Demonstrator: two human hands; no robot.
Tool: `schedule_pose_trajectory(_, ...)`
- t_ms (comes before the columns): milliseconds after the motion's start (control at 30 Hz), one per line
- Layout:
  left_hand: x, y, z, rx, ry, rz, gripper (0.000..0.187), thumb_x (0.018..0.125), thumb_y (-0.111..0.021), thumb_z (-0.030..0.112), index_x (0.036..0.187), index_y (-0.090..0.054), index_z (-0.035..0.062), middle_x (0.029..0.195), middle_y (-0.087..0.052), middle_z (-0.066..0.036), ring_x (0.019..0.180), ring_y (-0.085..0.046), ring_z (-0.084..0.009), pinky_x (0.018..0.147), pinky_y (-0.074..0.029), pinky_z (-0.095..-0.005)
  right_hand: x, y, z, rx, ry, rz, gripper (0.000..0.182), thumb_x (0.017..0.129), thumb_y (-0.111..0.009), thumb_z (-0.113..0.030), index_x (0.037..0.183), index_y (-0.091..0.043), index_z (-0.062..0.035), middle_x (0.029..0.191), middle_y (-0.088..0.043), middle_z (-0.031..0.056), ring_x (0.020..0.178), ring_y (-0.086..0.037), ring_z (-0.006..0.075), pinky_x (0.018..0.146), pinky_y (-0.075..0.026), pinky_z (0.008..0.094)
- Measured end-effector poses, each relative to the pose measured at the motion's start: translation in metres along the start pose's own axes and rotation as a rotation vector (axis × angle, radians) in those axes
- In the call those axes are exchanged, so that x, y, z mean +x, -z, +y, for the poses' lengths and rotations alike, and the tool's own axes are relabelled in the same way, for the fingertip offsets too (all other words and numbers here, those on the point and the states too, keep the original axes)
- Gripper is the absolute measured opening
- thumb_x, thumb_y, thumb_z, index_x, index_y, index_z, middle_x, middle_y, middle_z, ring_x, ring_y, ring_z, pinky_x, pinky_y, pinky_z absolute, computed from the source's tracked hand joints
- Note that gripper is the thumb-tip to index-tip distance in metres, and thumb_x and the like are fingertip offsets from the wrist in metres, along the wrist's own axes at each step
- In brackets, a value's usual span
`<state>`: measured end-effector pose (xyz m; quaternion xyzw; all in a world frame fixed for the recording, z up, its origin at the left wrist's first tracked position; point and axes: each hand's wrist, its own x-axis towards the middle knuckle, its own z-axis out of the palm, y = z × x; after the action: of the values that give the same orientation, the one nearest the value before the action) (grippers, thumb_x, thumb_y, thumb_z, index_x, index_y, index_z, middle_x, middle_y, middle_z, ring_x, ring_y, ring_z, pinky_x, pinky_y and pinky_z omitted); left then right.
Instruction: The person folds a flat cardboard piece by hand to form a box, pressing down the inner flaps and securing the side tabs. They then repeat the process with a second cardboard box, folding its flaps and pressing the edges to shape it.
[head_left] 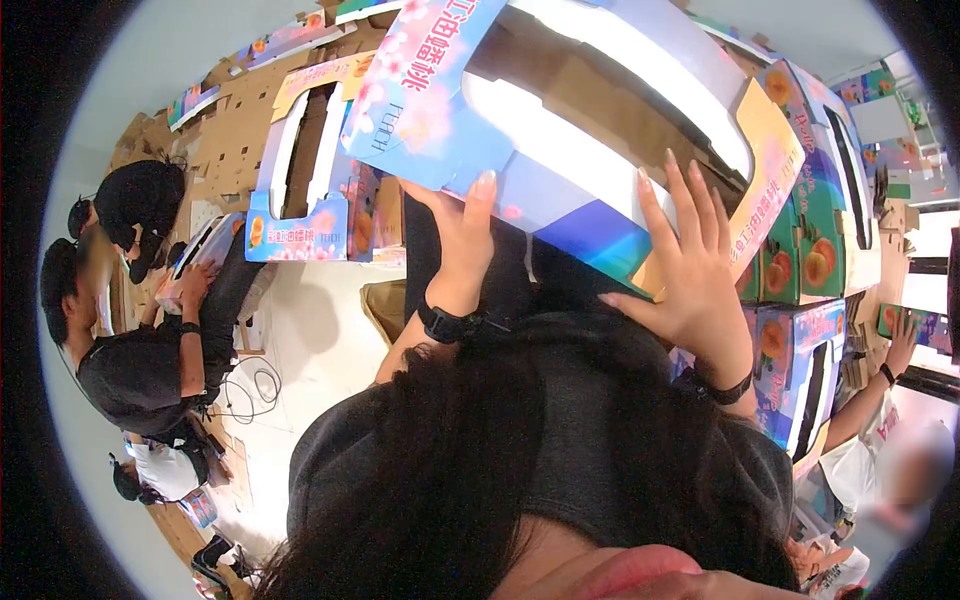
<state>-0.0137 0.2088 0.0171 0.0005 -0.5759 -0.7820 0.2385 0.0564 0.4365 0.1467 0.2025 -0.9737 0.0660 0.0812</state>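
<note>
A printed cardboard peach box (590, 235) is tilted in front of me, its long top opening showing brown inside. My left hand (462, 235) holds its near left side. The thumb presses on the blue printed wall, and the other fingers are hidden beneath the box. At the near right corner, my right hand (690, 255) lies on the white and yellow edge with its fingers stretched and spread. The thumb of that hand points left along the lower edge.
Another peach box (300, 225) stands to the left, and stacked green and pink boxes (815, 240) rise at the right. Flat brown cardboard (230, 130) lies behind. A seated person (145, 370) handles a box at the left. A co-worker's hand (900, 345) touches cardboard at the right. A cable (255, 390) lies on the floor.
</note>
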Motion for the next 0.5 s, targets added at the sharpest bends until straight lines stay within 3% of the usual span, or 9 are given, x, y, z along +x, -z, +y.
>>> schedule_pose_trajectory(67, 0.001, 0.002, 0.001, -0.008, 0.009, -0.024, 0.086, 0.092, -0.063, 0.021, 0.155, -0.006, 0.0096, 0.147, -0.032, -0.016, 0.132, -0.038, -0.0246, 0.113, -0.032, -0.0418, 0.005, -0.001, -0.006, 0.003, 0.004, -0.004, 0.108, 0.067, -0.085, -0.043, 0.158, -0.035, -0.0143, 0.164, -0.025, 0.0197, 0.151, -0.022, 0.0436, 0.121, -0.021, 0.0558)
schedule_pose_trajectory(200, 0.001, -0.005, 0.022, -0.112, 0.092, -0.07, 0.09, 0.09, -0.068, 0.014, 0.151, -0.002, 0.0047, 0.142, -0.031, -0.019, 0.128, -0.038, -0.0244, 0.113, -0.031, -0.0437, 0.01, -0.011, -0.016, -0.002, -0.048, 0.074, 0.109, 0.065, -0.086, -0.039, 0.158, -0.033, -0.0172, 0.158, -0.033, 0.0212, 0.144, -0.033, 0.0435, 0.118, -0.024, 0.0595)
schedule_pose_trajectory(367, -0.012, 0.007, -0.001, -0.01, 0.058, -0.098, 0.068, 0.098, -0.055, 0.018, 0.151, -0.013, 0.011, 0.141, -0.04, -0.014, 0.126, -0.046, -0.0244, 0.109, -0.038, -0.0393, 0.017, -0.015, -0.03, 0.012, -0.021, 0.127, 0.11, 0.066, -0.088, -0.033, 0.158, -0.032, -0.0147, 0.15, -0.04, 0.0217, 0.135, -0.041, 0.0418, 0.117, -0.025, 0.0585)
schedule_pose_trajectory(500, -0.009, 0.006, -0.018, 0.023, -0.013, -0.015, 0.071, 0.1, -0.053, 0.019, 0.154, -0.007, 0.0168, 0.142, -0.04, -0.014, 0.121, -0.049, -0.0239, 0.105, -0.043, -0.0404, 0.022, -0.024, -0.03, 0.011, 0.016, 0.18, 0.1, 0.065, -0.087, -0.026, 0.154, -0.043, -0.0177, 0.137, -0.047, 0.0228, 0.125, -0.046, 0.0433, 0.113, -0.029, 0.0541)
